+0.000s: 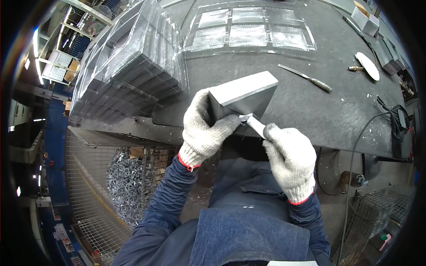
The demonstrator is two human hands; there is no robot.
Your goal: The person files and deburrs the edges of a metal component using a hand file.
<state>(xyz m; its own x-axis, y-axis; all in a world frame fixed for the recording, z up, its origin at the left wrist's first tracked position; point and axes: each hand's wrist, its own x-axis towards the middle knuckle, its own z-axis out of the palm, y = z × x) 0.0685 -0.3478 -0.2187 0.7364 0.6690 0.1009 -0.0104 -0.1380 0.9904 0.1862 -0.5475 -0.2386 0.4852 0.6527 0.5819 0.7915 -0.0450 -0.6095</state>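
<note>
My left hand [202, 126], in a white knit glove with a red cuff edge, grips a grey metal block [250, 91] by its left end. The block is tilted above the front edge of the dark table, and whether it is hollow cannot be seen. My gloved right hand [290, 155] pinches a short light-coloured hand tool [256, 127]. The tool's tip meets the block's lower near edge, close to my left thumb. Its exact kind is hidden by the glove. Beyond the block, a slim metal file [306, 77] lies on the table.
Stacked clear plastic trays [146, 57] rise at the left; another compartment tray [248, 46] lies at the back. At right are a white oval piece with a brass fitting [367, 66], grey blocks [385, 55] and a black cable [366, 126]. Below left, a wire basket [88, 164] holds metal parts.
</note>
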